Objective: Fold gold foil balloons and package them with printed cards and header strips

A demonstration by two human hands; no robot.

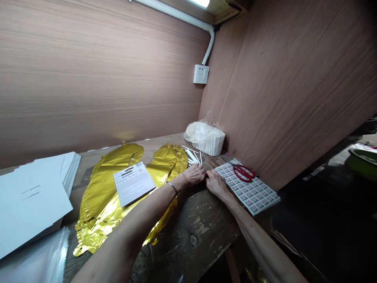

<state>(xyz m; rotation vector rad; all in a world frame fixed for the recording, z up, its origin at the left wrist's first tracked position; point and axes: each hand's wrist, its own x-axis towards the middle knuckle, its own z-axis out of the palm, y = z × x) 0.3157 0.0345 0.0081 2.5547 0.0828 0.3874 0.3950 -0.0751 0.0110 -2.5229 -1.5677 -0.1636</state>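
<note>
My left hand, with a bracelet at its wrist, is closed near the right end of the gold foil balloons. Nearly touching it, my right hand is also closed, at the left edge of the sticker sheets. Whatever the fingers pinch between them is hidden or too small to name. Just beyond my left hand lie several thin white strips. A printed white card with a hanging slot rests on the gold foil. Red-handled scissors lie on the stickers.
A plastic bag of stacked white pieces stands in the back corner. White cards are stacked at the left, with clear plastic bags in front. Wooden walls close off the back and right; a socket is mounted there.
</note>
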